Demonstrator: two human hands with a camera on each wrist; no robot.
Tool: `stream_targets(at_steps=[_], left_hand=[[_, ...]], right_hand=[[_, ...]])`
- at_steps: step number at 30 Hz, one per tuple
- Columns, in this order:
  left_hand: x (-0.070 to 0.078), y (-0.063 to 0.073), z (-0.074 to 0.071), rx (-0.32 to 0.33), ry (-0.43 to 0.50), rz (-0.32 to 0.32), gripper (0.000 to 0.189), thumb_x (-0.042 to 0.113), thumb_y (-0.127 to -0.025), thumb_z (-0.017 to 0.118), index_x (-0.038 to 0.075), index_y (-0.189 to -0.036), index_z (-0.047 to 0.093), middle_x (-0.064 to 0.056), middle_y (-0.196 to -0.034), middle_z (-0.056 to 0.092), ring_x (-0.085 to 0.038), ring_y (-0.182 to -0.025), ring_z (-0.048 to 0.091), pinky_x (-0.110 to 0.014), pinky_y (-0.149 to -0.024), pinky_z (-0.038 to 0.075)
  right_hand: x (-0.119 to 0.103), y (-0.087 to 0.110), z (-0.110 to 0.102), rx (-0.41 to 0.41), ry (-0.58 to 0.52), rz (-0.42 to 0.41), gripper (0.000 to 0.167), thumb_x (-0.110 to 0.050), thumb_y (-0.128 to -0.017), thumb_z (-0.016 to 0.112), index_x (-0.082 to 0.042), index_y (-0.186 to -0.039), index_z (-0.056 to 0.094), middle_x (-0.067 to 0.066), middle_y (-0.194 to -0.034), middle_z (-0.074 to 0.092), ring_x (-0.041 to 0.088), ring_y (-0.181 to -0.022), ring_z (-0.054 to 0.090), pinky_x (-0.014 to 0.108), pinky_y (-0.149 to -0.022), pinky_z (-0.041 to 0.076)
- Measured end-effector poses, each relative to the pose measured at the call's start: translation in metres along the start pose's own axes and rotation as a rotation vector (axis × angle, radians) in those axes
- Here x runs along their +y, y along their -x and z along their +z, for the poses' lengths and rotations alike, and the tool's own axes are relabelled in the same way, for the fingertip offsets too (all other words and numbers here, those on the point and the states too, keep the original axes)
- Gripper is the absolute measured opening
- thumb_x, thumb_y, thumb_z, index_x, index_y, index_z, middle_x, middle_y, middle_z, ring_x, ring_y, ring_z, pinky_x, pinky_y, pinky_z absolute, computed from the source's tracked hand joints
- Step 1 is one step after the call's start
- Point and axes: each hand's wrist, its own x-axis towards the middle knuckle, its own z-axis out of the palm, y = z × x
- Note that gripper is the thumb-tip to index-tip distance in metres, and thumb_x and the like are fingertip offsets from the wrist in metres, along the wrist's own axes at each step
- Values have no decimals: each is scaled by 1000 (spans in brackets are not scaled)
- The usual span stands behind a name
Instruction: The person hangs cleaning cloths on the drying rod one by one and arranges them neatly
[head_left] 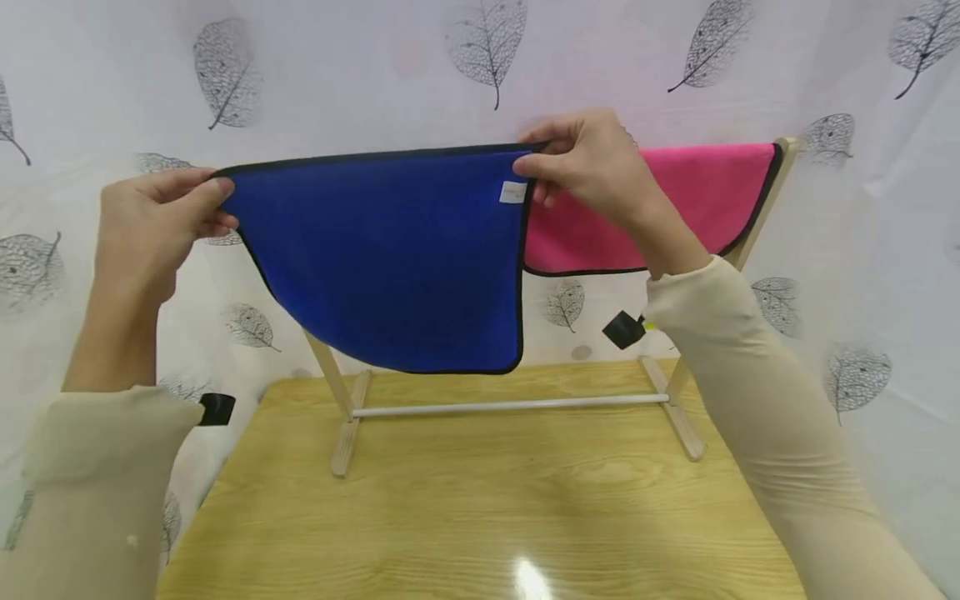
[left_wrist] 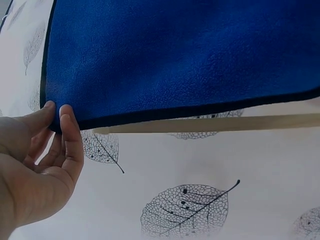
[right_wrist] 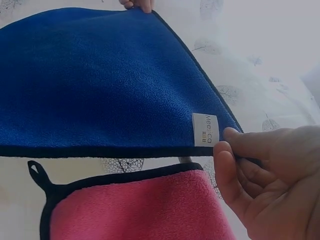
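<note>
A blue towel with black edging is stretched out between both hands in the head view. The left hand pinches its upper left corner between thumb and fingers. At the upper right corner, the right hand pinches the edge, just above a white label. The lower part of the towel hangs free, its left side sweeping in a curve. Behind the right hand, a pink towel with black edging hangs on a wooden rack. The blue towel hides most of the rack's left side.
The rack stands on a wood-grain table, its feet joined by a white lower bar. A white curtain with leaf prints hangs behind. In the right wrist view, a black loop sticks out from the pink towel's corner.
</note>
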Motion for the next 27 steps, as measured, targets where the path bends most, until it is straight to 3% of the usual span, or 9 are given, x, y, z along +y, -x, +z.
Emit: stream_targets(at_steps=[9, 21, 27], left_hand=[[10, -15, 0, 33, 82, 4, 20, 7, -89, 80, 7, -110, 79, 0, -88, 75, -13, -56, 69, -18, -60, 58], [15, -30, 8, 54, 42, 42, 39, 8, -93, 77, 0, -130, 70, 1, -89, 74, -11, -54, 68, -16, -59, 57], [16, -39, 13, 54, 131, 68, 18, 3, -91, 77, 3, -110, 79, -4, -85, 75, -13, -53, 69, -18, -58, 58]], right_hand=[[-9, -26, 0, 5, 7, 11, 32, -4, -91, 79, 3, -121, 73, 11, -79, 72, 18, -54, 66, 25, -57, 58], [-8, -45, -4, -9, 3, 34, 36, -6, -95, 75, 2, -130, 68, 13, -88, 71, 19, -61, 68, 24, -66, 60], [-11, -53, -2, -5, -7, 41, 36, -6, -96, 73, 1, -131, 67, 13, -92, 71, 21, -65, 69, 25, -72, 60]])
